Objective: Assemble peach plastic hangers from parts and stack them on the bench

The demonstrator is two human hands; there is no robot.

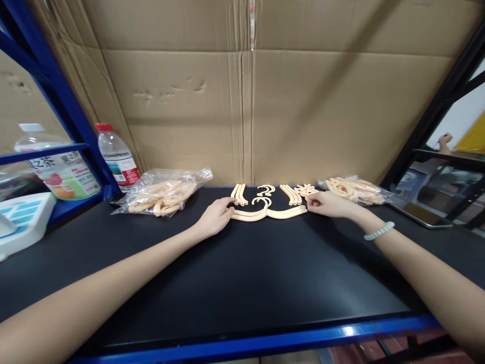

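A cream plastic clothes hanger (287, 213) with curved arms and a hook lies toward the back of the black table. At its left end is my left hand (215, 217), fingers bent and closed on the tip of the arm. My right hand (326, 204) pinches the opposite end, beside a heap of small cream pieces (306, 189). Just behind the hanger are loose hooks (265, 190). Several hanger arms (239, 194) lie side by side near my left fingers, and another row of arms (291, 194) is near my right. My fingers partly hide both hanger ends.
Clear bags of cream parts sit at the left (162, 194) and right (354, 189). A cardboard wall (182, 101) closes off the back. On the left stand a red-capped bottle (118, 159) and a blue rack (70, 91). A flat dark device (420, 216) lies at the right.
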